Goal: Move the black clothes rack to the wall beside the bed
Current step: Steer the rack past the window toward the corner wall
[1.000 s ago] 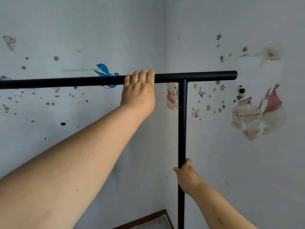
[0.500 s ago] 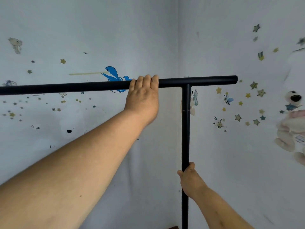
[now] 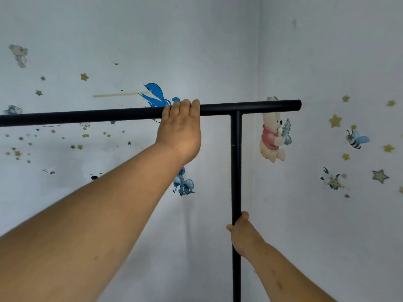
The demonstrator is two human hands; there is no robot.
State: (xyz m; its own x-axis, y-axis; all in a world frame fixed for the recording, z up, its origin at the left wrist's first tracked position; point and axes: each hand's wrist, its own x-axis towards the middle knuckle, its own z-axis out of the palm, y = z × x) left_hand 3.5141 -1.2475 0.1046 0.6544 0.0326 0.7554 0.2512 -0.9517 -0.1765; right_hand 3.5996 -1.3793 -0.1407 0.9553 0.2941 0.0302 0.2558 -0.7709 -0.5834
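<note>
Closest at the lower left, left forearm [image 3: 87,225]: bare, reaching up and rightward across the view to the rack's top bar.
Lower right, right forearm [image 3: 294,280]: bare, rising from the bottom edge toward the post.
Right hand [image 3: 242,234]: wrapped round the upright post well below the joint, grasping it; most of the fingers are hidden behind the post.
Left hand [image 3: 180,131]: its back faces the camera, with the fingers hooked over the top bar just left of the joint, grasping it; the thumb is out of sight.
Black clothes rack [image 3: 87,117]: held by both hands, standing before the corner where the two walls meet; whether it touches either wall cannot be told.
Top bar [image 3: 261,106]: nearly level, running off the left edge of the view, its right end crossing the corner line.
Upright post [image 3: 236,171]: vertical, meeting the bar in a T short of its right end and running off the bottom edge.
Left-hand wall [image 3: 196,40]: pale, with a blue bird sticker [image 3: 156,95] just behind the bar by the left hand, a blue mushroom sticker [image 3: 184,184] below the wrist, and small stars toward its left edge.
Right-hand wall [image 3: 327,51]: pale, with a yellow bear sticker [image 3: 272,136] beside the corner, just right of the post, and a bee sticker [image 3: 356,140] and larger star stickers [image 3: 335,120] farther right.
</note>
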